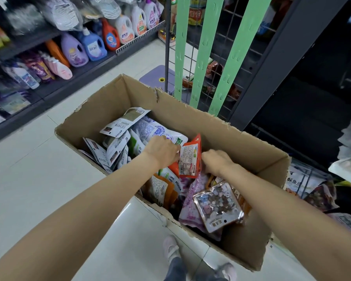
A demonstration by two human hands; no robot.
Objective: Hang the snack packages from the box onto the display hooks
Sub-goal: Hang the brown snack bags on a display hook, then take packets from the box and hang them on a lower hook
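Observation:
An open cardboard box on the floor holds several snack packages. Both my hands are down inside it. My left hand grips the left edge of an orange-red snack package that stands upright, label side toward me. My right hand is at the package's right edge, fingers curled down and hidden behind it; whether they hold it I cannot tell. White packages fill the box's left half, and a clear pack of mixed nuts lies at the near right. Green hook strips hang on a wire rack beyond the box.
Shelves of detergent bottles run along the left. A dark shelf post stands right of the green strips. More packages hang at the right edge. A purple stool sits behind the box. My feet stand on white tile.

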